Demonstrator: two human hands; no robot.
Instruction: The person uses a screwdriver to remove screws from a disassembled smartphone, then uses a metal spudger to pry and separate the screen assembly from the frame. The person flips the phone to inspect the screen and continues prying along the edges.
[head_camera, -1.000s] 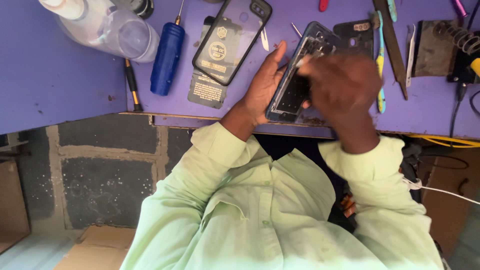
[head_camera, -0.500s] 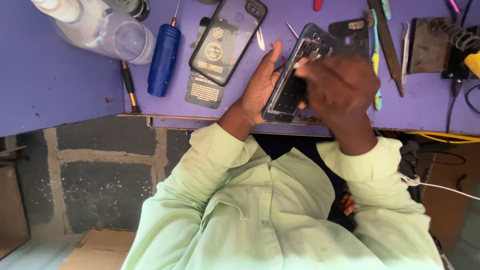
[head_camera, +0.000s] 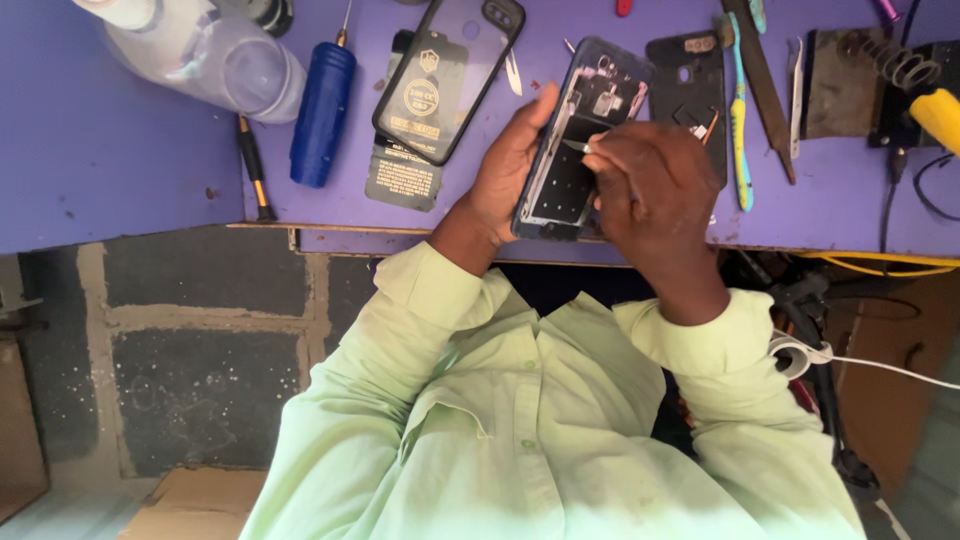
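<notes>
One opened blue phone (head_camera: 580, 140), back removed, gripped in left hand (head_camera: 510, 165); right hand (head_camera: 655, 185) pinching one thin metal tool (head_camera: 578, 146) over purple counter (head_camera: 100, 150).

Opened dark-blue phone (head_camera: 575, 150), innards exposed, held tilted above purple bench edge

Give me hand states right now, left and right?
Left hand: closed around the opened phone, holding it over the bench edge.
Right hand: closed, pinching a thin metal tool whose tip is inside the phone.
</notes>
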